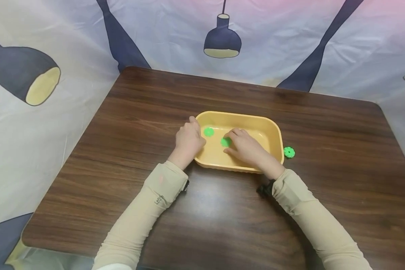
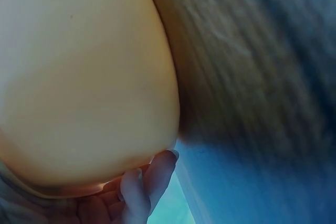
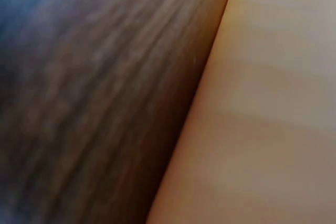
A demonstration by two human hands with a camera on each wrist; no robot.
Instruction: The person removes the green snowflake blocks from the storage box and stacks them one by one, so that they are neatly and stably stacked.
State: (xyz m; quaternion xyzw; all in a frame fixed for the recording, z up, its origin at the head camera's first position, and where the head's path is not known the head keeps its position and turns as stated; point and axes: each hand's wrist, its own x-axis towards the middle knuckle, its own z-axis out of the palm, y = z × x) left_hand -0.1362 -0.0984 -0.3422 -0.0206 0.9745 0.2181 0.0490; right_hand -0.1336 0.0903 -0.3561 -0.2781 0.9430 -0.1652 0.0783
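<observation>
A yellow plastic basin (image 1: 219,165) sits on the wooden table. My left hand (image 1: 188,140) grips its left end, and in the left wrist view curled fingertips (image 2: 163,169) press against the basin's outer wall (image 2: 94,103). My right hand (image 1: 246,148) reaches inside the basin. Its fingertips are right at a green disc (image 1: 225,142) on the basin floor, while the thumb stands a little apart below the disc. Another green disc (image 1: 209,131) lies nearer the left end. The right wrist view shows only the basin's side wall (image 3: 252,129) and the tabletop, with the hand out of view.
Just outside the basin's right end lies a green notched, flower-shaped piece (image 1: 289,152) on the dark wooden table (image 1: 337,168). Behind the table hangs a pale cloth backdrop (image 1: 175,41) printed with lamps.
</observation>
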